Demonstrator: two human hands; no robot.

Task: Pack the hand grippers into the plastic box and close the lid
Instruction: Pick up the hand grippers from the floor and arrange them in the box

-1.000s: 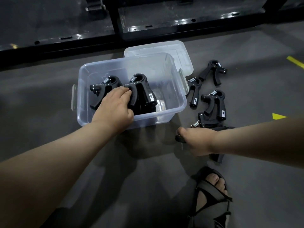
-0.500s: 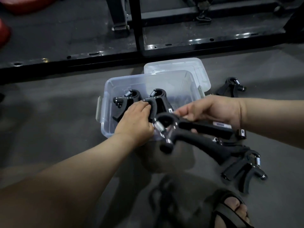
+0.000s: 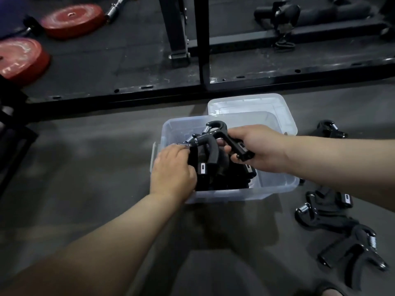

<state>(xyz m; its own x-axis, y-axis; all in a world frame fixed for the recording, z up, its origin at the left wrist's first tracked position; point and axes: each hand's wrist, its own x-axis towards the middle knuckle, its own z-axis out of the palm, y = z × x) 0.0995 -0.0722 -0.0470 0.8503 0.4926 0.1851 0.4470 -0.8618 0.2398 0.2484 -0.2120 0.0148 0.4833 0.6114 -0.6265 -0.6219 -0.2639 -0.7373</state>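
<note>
A clear plastic box (image 3: 275,186) stands on the grey floor with black hand grippers (image 3: 215,174) packed upright in its left half. My right hand (image 3: 258,148) holds one black hand gripper (image 3: 215,135) by a handle, over the box, spring end to the left. My left hand (image 3: 173,169) rests on the left side of the box, fingers closed on the grippers there. The clear lid (image 3: 252,103) lies flat just behind the box. Three more hand grippers lie on the floor to the right: one far (image 3: 328,129), one nearer (image 3: 327,210), one nearest (image 3: 354,248).
A black steel rack frame (image 3: 201,50) runs across the floor behind the box. Two red weight plates (image 3: 72,20) lie at the far left on black matting. A sandalled foot (image 3: 333,292) shows at the bottom right edge.
My right hand has carried the hand gripper from in front of the box up over its opening. My left hand stays on the packed grippers. The view has tilted up.
</note>
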